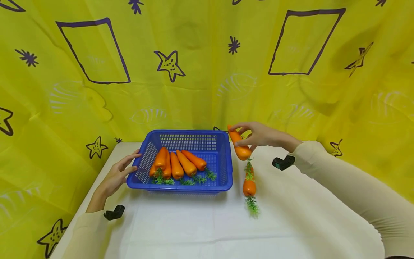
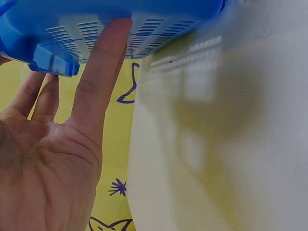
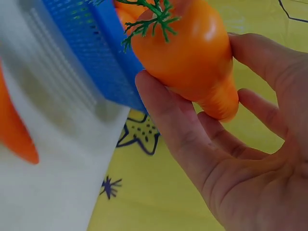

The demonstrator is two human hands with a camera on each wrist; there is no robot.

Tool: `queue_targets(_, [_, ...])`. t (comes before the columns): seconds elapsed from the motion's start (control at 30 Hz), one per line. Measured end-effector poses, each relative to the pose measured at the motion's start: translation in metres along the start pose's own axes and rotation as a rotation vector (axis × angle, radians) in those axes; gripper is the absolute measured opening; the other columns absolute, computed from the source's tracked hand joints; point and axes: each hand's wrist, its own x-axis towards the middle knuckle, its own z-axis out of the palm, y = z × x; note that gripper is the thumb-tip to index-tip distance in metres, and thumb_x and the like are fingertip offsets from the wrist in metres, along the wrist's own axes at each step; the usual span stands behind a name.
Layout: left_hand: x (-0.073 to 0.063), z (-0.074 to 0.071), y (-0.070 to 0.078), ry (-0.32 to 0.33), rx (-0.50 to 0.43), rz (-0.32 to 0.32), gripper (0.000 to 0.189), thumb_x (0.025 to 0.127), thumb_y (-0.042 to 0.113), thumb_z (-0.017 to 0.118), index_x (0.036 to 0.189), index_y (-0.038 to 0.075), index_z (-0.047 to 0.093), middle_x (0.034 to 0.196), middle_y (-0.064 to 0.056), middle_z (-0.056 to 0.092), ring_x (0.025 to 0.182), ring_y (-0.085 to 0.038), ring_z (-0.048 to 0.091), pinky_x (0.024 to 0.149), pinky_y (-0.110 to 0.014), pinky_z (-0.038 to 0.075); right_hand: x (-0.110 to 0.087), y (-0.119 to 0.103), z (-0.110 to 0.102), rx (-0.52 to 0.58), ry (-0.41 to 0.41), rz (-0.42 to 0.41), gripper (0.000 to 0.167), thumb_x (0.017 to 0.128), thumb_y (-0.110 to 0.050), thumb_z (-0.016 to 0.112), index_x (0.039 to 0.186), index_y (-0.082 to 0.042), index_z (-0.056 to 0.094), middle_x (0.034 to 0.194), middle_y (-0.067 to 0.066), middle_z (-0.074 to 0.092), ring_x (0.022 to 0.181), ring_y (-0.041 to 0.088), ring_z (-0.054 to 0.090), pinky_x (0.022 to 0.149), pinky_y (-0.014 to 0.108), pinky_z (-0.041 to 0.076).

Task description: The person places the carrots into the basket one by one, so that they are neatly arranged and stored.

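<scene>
My right hand (image 1: pixel 258 135) holds an orange toy carrot (image 1: pixel 238 144) above the table, just outside the basket's right rim. Close up in the right wrist view, thumb and fingers wrap the carrot's sides (image 3: pixel 192 53), its green leaves (image 3: pixel 156 19) pointing away from the palm. At the basket's left end, my left hand (image 1: pixel 114 176) grips the blue plastic basket (image 1: pixel 226 180); its thumb (image 2: pixel 98 82) lies against the slotted wall. Several carrots (image 1: pixel 187 163) with green leaves lie inside, toward the left. Another carrot (image 1: pixel 249 187) rests on the table, partly hidden by the held one's leaves.
A white cloth (image 1: pixel 181 230) covers the table. Behind it hangs a yellow curtain (image 1: pixel 200 97) with dark star and frame drawings, close to the basket's far side. Black wrist devices (image 1: pixel 283 163) sit on both sleeves.
</scene>
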Motion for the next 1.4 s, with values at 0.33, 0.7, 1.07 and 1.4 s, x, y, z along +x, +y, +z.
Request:
queue_targets(0.33, [0.0,0.0,0.002,0.008,-0.002,-0.015,0.054,0.109,0.018,0.052,0.159,0.009,0.036,0.173,-0.003,0.008,0.151,-0.049,0.018,0.089,-0.039,0.06,0.057,-0.021,0.027,0.042,-0.059,-0.062,0.064,0.093,-0.024,0.078,0.152,-0.018,0.052,0.145,0.02,0.052,0.099,0.029,0.07,0.072,0.049,0.063])
queue_targets(0.7, [0.0,0.0,0.002,0.014,-0.013,-0.011,0.053,0.108,0.017,0.052,0.158,0.008,0.037,0.174,-0.005,0.006,0.151,-0.05,0.017,0.087,-0.039,0.061,0.109,-0.04,0.068,0.126,-0.137,-0.076,0.062,0.094,-0.018,0.076,0.151,-0.014,0.052,0.145,0.022,0.05,0.11,0.033,0.068,0.073,0.05,0.063])
queue_targets(1.07, [0.001,-0.001,0.0,0.016,-0.012,-0.003,0.053,0.108,0.016,0.054,0.157,0.008,0.039,0.173,-0.006,0.007,0.153,-0.051,0.012,0.087,-0.042,0.061,0.155,-0.043,0.11,0.178,-0.173,-0.052,0.059,0.095,-0.021,0.076,0.15,-0.016,0.054,0.142,0.02,0.054,0.108,0.03,0.067,0.077,0.049,0.063])
queue_targets(1.4, [0.002,-0.001,0.0,0.024,0.006,-0.013,0.052,0.108,0.016,0.053,0.157,0.009,0.039,0.173,-0.007,0.008,0.152,-0.051,0.014,0.091,-0.053,0.058,0.184,-0.04,0.14,0.258,-0.214,-0.017,0.061,0.096,-0.019,0.075,0.152,-0.011,0.051,0.149,0.022,0.049,0.104,0.03,0.069,0.075,0.047,0.063])
